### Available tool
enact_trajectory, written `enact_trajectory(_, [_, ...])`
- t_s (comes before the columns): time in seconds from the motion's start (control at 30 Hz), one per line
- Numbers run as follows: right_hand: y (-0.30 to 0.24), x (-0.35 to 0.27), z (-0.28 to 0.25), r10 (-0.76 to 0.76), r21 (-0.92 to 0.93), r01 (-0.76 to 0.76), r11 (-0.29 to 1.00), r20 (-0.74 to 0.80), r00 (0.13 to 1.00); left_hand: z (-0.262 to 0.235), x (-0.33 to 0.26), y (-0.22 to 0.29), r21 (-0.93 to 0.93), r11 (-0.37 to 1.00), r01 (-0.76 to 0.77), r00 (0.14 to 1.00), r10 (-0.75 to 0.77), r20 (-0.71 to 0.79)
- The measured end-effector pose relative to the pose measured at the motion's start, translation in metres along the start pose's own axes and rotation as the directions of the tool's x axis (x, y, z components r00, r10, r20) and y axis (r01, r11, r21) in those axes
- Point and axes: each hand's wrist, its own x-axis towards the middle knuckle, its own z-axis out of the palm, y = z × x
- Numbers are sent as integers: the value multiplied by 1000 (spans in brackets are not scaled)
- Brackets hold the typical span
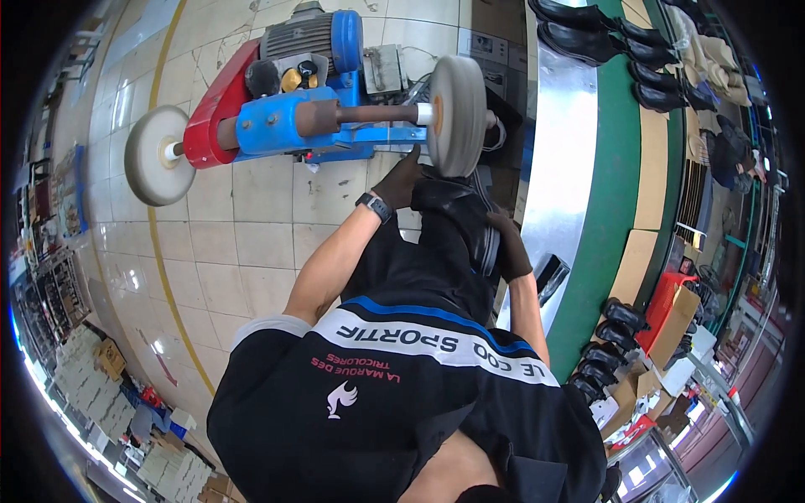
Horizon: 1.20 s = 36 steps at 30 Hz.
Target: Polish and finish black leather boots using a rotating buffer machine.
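Note:
A black leather shoe (453, 199) is held over my lap, its upper end against or just under the pale buffing wheel (459, 117). My left hand (399, 181), in a dark glove with a watch at the wrist, grips the shoe from its left side, the fingertips partly hidden near the wheel. On the other side my right hand (510, 246), also gloved, is closed around the shoe beside its sole edge. Whether the wheel actually touches the leather cannot be made out.
The wheel belongs to a blue and red polishing machine (277, 124) with a second wheel (159, 157) at its left end. To the right runs a green conveyor belt (579, 197) with a metal edge. Black shoes (579, 38) stand in rows there, beside cardboard boxes (641, 398).

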Motion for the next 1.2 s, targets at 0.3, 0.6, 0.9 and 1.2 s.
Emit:
enact_trajectory(0.3, [8,16,45,122,495,-158,854,105,987,-5,-44,21,563,783,-264,963,249,106])
enact_trajectory(0.6, [21,86,24,95,472,-109,875,52,994,-47,22,17,212,975,-68,897,153,-414])
enact_trajectory(0.9, [71,166,-26,337,418,-327,847,54,940,-112,45,16,993,-116,-14,923,380,57])
enact_trajectory(1.2, [62,180,-1,575,352,-528,773,-39,817,-138,28,10,931,-268,249,930,335,-152])
